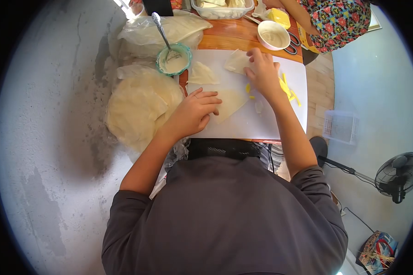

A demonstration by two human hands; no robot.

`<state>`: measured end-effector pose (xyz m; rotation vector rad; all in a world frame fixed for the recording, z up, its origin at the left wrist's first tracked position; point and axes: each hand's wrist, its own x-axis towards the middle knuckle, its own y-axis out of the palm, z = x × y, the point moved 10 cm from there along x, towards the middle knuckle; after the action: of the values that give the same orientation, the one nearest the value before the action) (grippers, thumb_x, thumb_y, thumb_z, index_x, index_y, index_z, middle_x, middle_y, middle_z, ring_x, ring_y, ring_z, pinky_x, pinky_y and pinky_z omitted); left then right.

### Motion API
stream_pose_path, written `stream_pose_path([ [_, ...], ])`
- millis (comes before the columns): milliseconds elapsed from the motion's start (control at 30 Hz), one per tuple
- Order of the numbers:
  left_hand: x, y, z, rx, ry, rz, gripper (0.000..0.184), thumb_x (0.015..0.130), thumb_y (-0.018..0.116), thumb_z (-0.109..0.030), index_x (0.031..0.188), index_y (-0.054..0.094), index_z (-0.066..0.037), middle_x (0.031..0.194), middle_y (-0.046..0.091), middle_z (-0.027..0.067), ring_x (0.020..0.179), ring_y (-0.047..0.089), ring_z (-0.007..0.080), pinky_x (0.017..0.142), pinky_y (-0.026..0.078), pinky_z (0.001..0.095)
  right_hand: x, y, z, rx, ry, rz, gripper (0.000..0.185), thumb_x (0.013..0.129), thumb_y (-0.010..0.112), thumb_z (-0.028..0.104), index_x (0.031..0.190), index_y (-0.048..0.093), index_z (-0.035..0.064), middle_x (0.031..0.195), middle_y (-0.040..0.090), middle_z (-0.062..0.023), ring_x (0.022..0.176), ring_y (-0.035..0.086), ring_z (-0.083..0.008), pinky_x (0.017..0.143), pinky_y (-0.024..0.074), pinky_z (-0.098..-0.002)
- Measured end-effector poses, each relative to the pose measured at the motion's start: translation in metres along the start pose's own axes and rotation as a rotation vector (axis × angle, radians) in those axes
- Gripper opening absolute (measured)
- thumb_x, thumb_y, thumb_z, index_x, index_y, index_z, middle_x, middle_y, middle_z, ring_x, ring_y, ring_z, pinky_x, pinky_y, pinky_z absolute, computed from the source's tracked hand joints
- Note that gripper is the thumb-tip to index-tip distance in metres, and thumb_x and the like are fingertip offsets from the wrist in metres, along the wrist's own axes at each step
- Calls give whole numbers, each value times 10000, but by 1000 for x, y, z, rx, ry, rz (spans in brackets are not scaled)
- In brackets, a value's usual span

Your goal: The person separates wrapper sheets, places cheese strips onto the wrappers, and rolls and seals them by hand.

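My left hand (198,111) lies with fingers stretched over the left edge of a thin, pale wrapper sheet (231,104) on a white board (261,128). My right hand (264,75) is at the right end of another wrapper piece (235,63), its thumb and fingers curved but apart. A third, triangular wrapper piece (203,73) lies at the board's left side. Yellow strips (287,88) rest beside my right wrist, and a few small yellow bits (249,90) lie between my hands.
A teal-rimmed bowl (174,59) of white paste holds a spoon (159,27). A stack of round wrappers (142,107) in plastic sits left. Beyond the board are a white bowl (273,35), scissors (293,43), a yellow block (279,17) and a plastic container (222,13). Another person's arm (298,13) is opposite.
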<state>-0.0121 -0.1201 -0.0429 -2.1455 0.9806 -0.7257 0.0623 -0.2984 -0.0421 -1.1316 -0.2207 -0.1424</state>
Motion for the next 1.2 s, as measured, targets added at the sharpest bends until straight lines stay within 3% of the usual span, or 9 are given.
stream_pose_path([
  [133, -1, 1, -1, -40, -112, -82, 177, 790, 635, -15, 957, 665, -66, 1241, 634, 84, 1289, 506, 282, 1081, 372, 527, 13, 25, -12, 70, 110, 216, 437, 765, 688, 54, 1150, 491, 122, 922, 650, -41, 901, 615, -215, 837, 414, -426],
  [333, -6, 30, -15, 220, -68, -86, 355, 852, 652, -105, 1205, 625, -92, 1332, 575, 86, 1335, 454, 279, 1098, 349, 527, 3, -25, 4, 527, 27, 78, 412, 787, 631, -12, 1150, 461, 83, 769, 620, -71, 764, 652, -216, 747, 501, -381],
  [400, -5, 36, -19, 254, -57, -78, 380, 872, 652, -132, 1248, 609, -94, 1336, 574, 87, 1328, 459, 298, 1105, 336, 538, -10, -36, 16, 603, 25, 144, 422, 801, 619, -35, 1178, 465, 74, 788, 600, -68, 751, 636, -170, 712, 530, -291],
  [500, -6, 8, -8, -60, -189, -265, 377, 916, 654, -191, 1265, 595, -61, 1366, 557, 112, 1313, 489, 278, 1104, 351, 500, -29, -46, 39, 656, -33, 231, 429, 810, 608, -52, 1200, 480, 74, 817, 581, -61, 738, 607, -157, 716, 532, -296],
  [600, -1, -13, 21, -820, -470, -381, 418, 945, 657, -229, 1292, 566, -14, 1379, 542, 159, 1298, 501, 227, 1070, 407, 415, -47, -46, 75, 739, -215, 305, 430, 814, 615, -48, 1203, 482, 78, 815, 577, -50, 753, 616, -155, 686, 522, -278],
  [633, 2, -4, 31, -967, -502, -355, 397, 936, 685, -234, 1227, 601, 23, 1233, 636, 148, 1166, 579, 152, 965, 473, 295, -51, -41, 81, 784, -202, 334, 455, 815, 629, -40, 1224, 477, 90, 815, 570, -41, 753, 619, -143, 661, 496, -259],
  [733, 7, 7, 32, -1116, -497, -19, 324, 913, 712, -203, 1122, 646, 36, 1005, 702, 76, 939, 648, 110, 810, 512, 240, -59, -20, 72, 872, 3, 407, 490, 810, 654, -25, 1244, 464, 99, 835, 569, -40, 739, 617, -130, 629, 473, -252],
  [933, -11, -2, 48, -497, -643, -200, 228, 882, 728, -138, 1036, 652, 12, 758, 636, 43, 706, 614, 81, 603, 482, 268, -82, 8, 40, 771, 271, 403, 576, 764, 709, -16, 1265, 454, 110, 875, 576, -71, 640, 553, -134, 595, 460, -274],
  [1200, 5, -5, 26, 37, -302, -341, 290, 836, 723, -111, 1101, 633, -33, 949, 612, 132, 868, 598, 305, 792, 487, 392, -94, 7, 52, 456, 124, 282, 591, 750, 696, -41, 1267, 449, 100, 919, 590, -151, 747, 613, -246, 697, 504, -346],
])
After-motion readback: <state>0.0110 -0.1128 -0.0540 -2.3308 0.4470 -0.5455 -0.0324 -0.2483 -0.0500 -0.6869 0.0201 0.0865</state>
